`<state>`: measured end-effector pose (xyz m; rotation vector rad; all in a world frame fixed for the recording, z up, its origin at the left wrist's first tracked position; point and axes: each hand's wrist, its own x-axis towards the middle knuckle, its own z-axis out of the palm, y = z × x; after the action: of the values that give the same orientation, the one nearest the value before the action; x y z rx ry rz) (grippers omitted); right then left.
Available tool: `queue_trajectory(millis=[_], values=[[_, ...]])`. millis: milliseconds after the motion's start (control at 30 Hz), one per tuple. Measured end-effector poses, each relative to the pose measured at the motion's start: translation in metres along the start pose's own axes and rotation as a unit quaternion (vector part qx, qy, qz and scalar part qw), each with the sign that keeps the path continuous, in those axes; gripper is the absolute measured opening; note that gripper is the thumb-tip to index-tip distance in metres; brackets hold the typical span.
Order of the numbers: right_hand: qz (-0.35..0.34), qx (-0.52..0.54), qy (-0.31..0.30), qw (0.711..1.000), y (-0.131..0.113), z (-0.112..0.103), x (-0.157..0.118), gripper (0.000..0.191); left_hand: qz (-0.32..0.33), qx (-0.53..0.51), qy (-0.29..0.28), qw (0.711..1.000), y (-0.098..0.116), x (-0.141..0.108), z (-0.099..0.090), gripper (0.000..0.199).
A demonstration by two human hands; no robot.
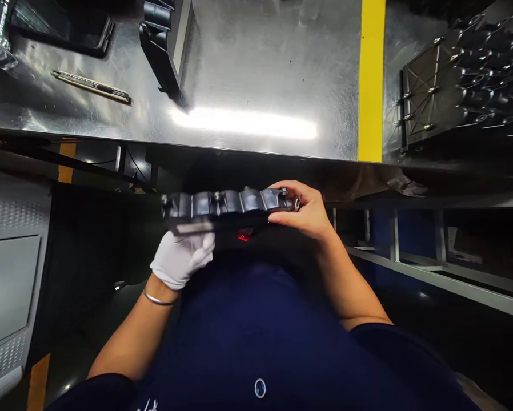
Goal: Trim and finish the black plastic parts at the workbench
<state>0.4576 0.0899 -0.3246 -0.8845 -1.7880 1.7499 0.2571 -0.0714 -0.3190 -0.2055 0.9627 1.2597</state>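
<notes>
A long black ribbed plastic part is held level in front of my body, below the table's front edge. My left hand, in a white glove, grips its left end from below with fingers curled. At the right end, my bare right hand pinches the part between thumb and fingers. The part is a little blurred. Something small and red shows just under its middle.
On the metal table lie a similar black part, a cutter knife and a black tray-like object. Yellow tape crosses it. Black ribbed parts are stacked at right. A grey cabinet stands left, a metal frame right.
</notes>
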Motion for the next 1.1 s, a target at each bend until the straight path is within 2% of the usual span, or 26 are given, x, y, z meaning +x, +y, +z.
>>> queue_trajectory(millis=[33,100,167,233,300,467,567,633,733,800,867,933,1000,1100], values=[[0.015,0.006,0.037,0.999,0.001,0.004,-0.001,0.052,0.032,0.016,0.008,0.999,0.003,0.0,0.002,0.007],[0.046,0.021,0.078,0.996,0.002,0.017,-0.004,0.049,0.099,0.042,0.022,0.994,0.004,0.001,0.008,0.014],[0.063,0.033,0.05,0.996,0.001,0.032,-0.006,0.049,0.132,0.026,0.032,0.99,0.0,0.004,0.015,0.015],[0.061,0.047,-0.023,0.997,-0.003,0.044,-0.008,0.047,0.118,-0.027,0.055,0.991,-0.006,0.006,0.023,0.012],[0.056,0.059,-0.064,0.995,-0.007,0.047,-0.008,0.04,0.105,-0.081,0.091,0.987,-0.01,0.007,0.028,0.019],[0.068,0.032,-0.07,0.995,-0.015,0.036,-0.004,0.034,0.057,-0.143,0.117,0.981,-0.009,0.007,0.033,0.032],[0.031,0.017,-0.086,0.996,-0.015,0.036,-0.004,0.032,0.019,-0.183,0.122,0.975,-0.008,0.007,0.036,0.035],[-0.033,-0.034,-0.042,0.998,-0.011,0.041,-0.005,0.03,0.016,-0.211,0.117,0.97,-0.009,0.008,0.038,0.035],[-0.14,-0.151,0.027,0.978,-0.002,0.046,-0.005,0.027,0.066,-0.242,0.114,0.961,-0.007,0.01,0.036,0.035],[-0.155,-0.227,0.046,0.96,0.002,0.046,-0.004,0.026,0.075,-0.236,0.116,0.962,-0.006,0.009,0.032,0.035],[-0.142,-0.278,0.056,0.948,0.003,0.041,-0.003,0.023,0.055,-0.196,0.124,0.971,-0.005,0.006,0.028,0.031],[-0.142,-0.288,0.027,0.947,-0.001,0.035,-0.002,0.021,0.043,-0.145,0.127,0.98,-0.006,0.003,0.024,0.025],[-0.154,-0.262,-0.044,0.952,-0.009,0.03,-0.002,0.024,0.049,-0.108,0.121,0.986,-0.008,0.001,0.022,0.023],[-0.178,-0.231,-0.139,0.946,-0.021,0.025,-0.001,0.041,0.057,-0.074,0.1,0.991,-0.011,-0.001,0.02,0.019]])
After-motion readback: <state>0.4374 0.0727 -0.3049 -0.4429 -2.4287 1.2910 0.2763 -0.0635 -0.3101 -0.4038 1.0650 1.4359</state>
